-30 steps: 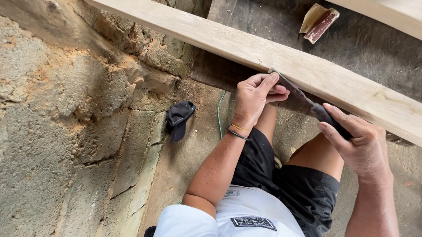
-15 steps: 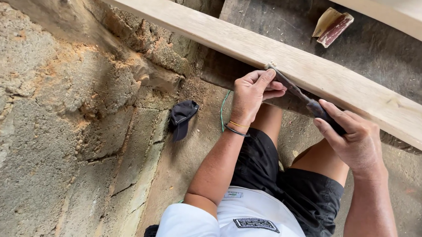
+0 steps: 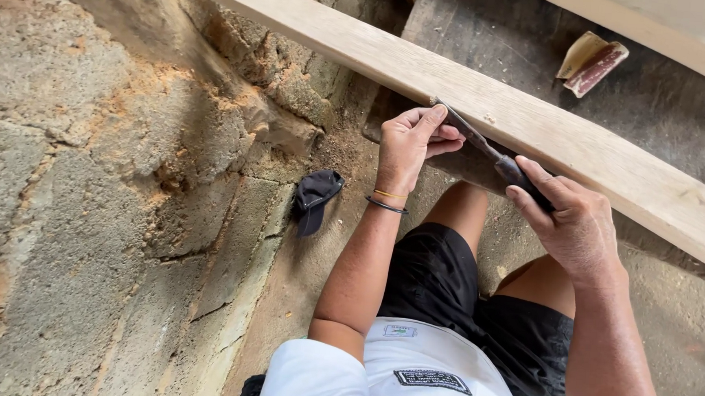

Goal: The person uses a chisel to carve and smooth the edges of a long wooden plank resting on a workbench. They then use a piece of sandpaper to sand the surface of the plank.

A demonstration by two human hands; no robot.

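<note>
A long pale wooden plank (image 3: 425, 72) runs across the view from upper left to right. A dark flat-bladed tool (image 3: 486, 149), like a chisel or knife, lies with its tip against the plank's near edge. My left hand (image 3: 409, 144) pinches the blade near its tip, fingers resting at the plank's edge. My right hand (image 3: 571, 224) grips the tool's dark handle lower right. My bare knees and black shorts are below the plank.
A rough stone and mortar wall (image 3: 85, 173) fills the left. A dark cap (image 3: 316, 196) lies on the ground by the wall. A folded piece of sandpaper (image 3: 593, 62) lies on the dark surface beyond the plank. Another pale board (image 3: 689, 35) crosses the top right.
Both hands and the tool have slid slightly to the right along the plank's edge. The view has shifted a little with them.
</note>
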